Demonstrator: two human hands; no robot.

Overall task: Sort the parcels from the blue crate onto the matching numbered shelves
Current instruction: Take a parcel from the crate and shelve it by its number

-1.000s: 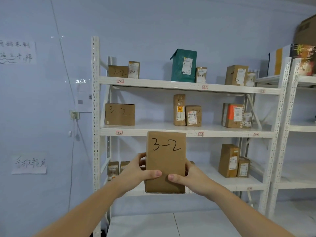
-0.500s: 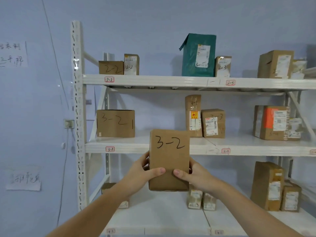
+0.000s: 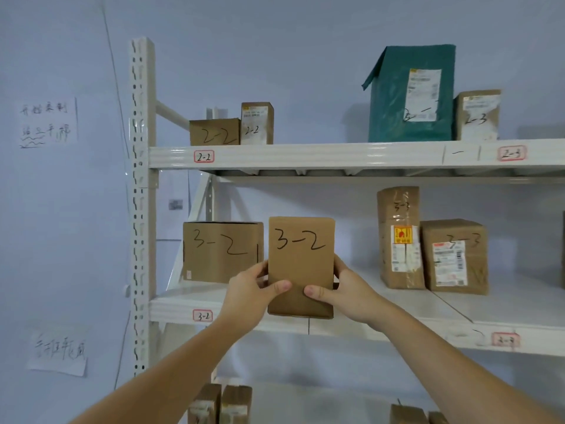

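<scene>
Head view: left hand (image 3: 249, 287) and right hand (image 3: 345, 289) are gripping the upright 3-2 parcel (image 3: 301, 266), fingers clasping its sides, aligning it above the 3-2 tag (image 3: 202, 315) beside the shelved 3-2 box (image 3: 222, 251).

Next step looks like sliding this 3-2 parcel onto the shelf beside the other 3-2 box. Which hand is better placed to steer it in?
Probably right. The right hand grips the held parcel on its open side; the left hand is wedged between it and the shelved 3-2 box.
</scene>
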